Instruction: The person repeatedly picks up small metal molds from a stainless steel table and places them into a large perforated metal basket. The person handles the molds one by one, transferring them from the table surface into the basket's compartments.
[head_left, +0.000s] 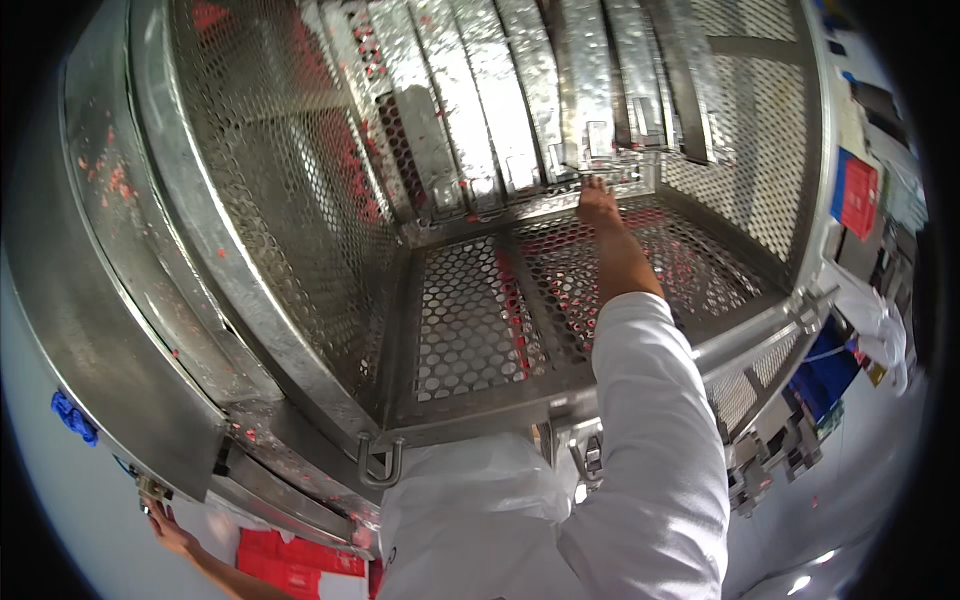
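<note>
My right hand (598, 203), in a white sleeve, reaches into a perforated metal cage (410, 400). Its bent fingers close on the near end of a long metal mould (588, 80), where a small latch fitting sits. Several such moulds stand side by side at the back of the cage, some with similar latches. At the far lower left, my left hand (170, 530) is beside a metal fitting (150, 490) on the steel machine's side. Its fingers stretch toward that fitting; whether they touch it is unclear.
Red scraps lie on the perforated floor and the steel ledge (110, 180) at left. A U-shaped handle (380, 465) projects from the cage's front rim. Red crates (290, 560) stand below left. At right are another red crate (858, 195) and a person in white (870, 310).
</note>
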